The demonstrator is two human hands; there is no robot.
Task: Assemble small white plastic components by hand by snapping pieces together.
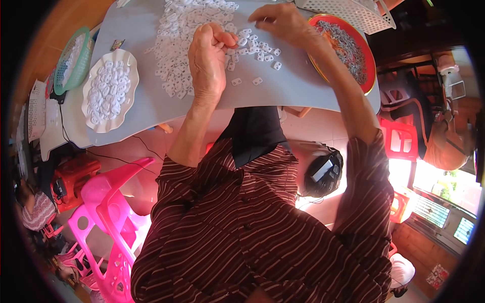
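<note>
Over the grey table (151, 108), my left hand (209, 63) is closed, palm side showing and fingers curled inward. What it holds, if anything, is hidden. My right hand (283, 24) hovers to the right of it, fingers bent and drawn together toward the left; nothing between their tips can be made out. Beneath and between both hands lie loose small white plastic pieces (260, 49), each with holes. A large heap of the same white pieces (174, 60) spreads beyond and left of my left hand. Under my right forearm stands a red round tray (370, 60) of small grey metal parts.
A white scalloped dish (130, 93) of white pieces sits at the table's left, beside a green basket (83, 60). A white perforated basket (348, 15) is at the far right. Pink plastic chairs (108, 222) and a red stool (76, 182) stand on the floor at left.
</note>
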